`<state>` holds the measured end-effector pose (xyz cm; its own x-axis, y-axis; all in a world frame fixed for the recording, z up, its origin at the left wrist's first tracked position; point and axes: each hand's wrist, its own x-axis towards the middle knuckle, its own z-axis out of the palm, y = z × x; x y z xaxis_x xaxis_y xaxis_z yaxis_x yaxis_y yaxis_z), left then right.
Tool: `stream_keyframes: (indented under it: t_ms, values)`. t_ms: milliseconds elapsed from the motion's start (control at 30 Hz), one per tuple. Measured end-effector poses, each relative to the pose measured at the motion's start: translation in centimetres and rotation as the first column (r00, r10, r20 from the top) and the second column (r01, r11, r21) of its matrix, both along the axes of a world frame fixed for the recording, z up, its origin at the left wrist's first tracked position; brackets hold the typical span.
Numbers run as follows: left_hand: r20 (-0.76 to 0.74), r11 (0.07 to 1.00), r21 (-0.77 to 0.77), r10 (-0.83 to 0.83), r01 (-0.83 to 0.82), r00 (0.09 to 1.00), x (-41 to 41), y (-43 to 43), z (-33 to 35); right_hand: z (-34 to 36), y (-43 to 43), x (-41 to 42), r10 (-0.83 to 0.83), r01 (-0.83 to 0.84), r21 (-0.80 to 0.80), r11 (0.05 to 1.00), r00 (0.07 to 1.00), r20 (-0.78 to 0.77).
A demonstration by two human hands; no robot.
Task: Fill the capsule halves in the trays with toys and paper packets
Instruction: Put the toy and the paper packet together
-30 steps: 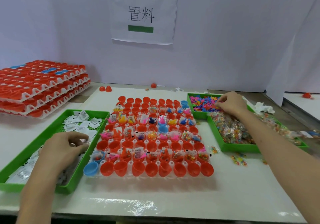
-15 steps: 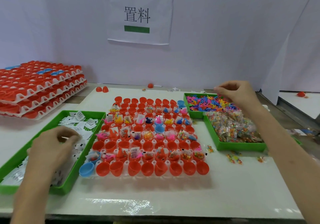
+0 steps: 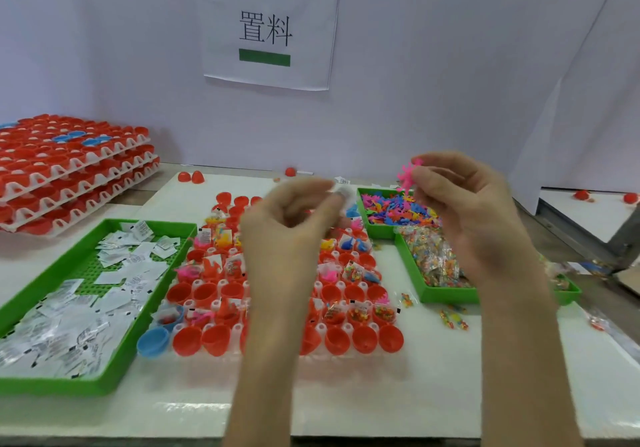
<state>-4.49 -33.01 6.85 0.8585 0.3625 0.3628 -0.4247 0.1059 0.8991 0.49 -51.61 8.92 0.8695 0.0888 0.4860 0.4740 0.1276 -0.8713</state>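
A white tray (image 3: 239, 328) of red and blue capsule halves lies in the middle of the table; many halves hold toys and packets, and the front row is bare. My left hand (image 3: 291, 225) is raised over the tray and pinches a small white paper packet (image 3: 343, 191) at its fingertips. My right hand (image 3: 474, 211) is raised beside it and pinches a pink plastic toy (image 3: 408, 173). Both forearms hide part of the tray.
A green tray (image 3: 114, 375) of white paper packets sits at the left. Two green trays at the right hold coloured toys (image 3: 398, 209) and bagged beads (image 3: 434, 259). Stacked capsule trays (image 3: 72, 169) stand at the back left. A wall with a paper sign (image 3: 266, 31) is behind.
Both hands left their trays and rose to meet over the capsule tray, the left carrying a paper packet, the right carrying a pink toy.
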Motion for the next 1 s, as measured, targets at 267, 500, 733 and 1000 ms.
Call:
stream_keyframes:
  t_ms: [267,500,733,1000]
  values:
    - [-0.042,0.969,-0.187,-0.173,0.162,0.984,-1.5,-3.1,-1.1,-2.0,1.5,-4.5,0.004,-0.004,0.013,1.000,1.000,-0.024]
    - [-0.052,0.950,-0.142,-0.289,0.279,0.956,-1.9,-2.5,-0.7,-3.1,1.9,-3.9,-0.140,0.140,-0.075,0.987,0.990,0.005]
    - [-0.061,0.954,-0.109,-0.288,0.281,0.956,-2.0,-2.4,-1.0,-4.9,-0.8,-2.0,-0.300,0.292,-0.108,0.950,0.952,-0.059]
    - [-0.089,0.946,-0.062,-0.324,0.319,0.942,-1.9,-2.3,-1.1,-10.5,-3.9,0.7,-0.819,0.480,-0.799,0.362,0.573,-0.027]
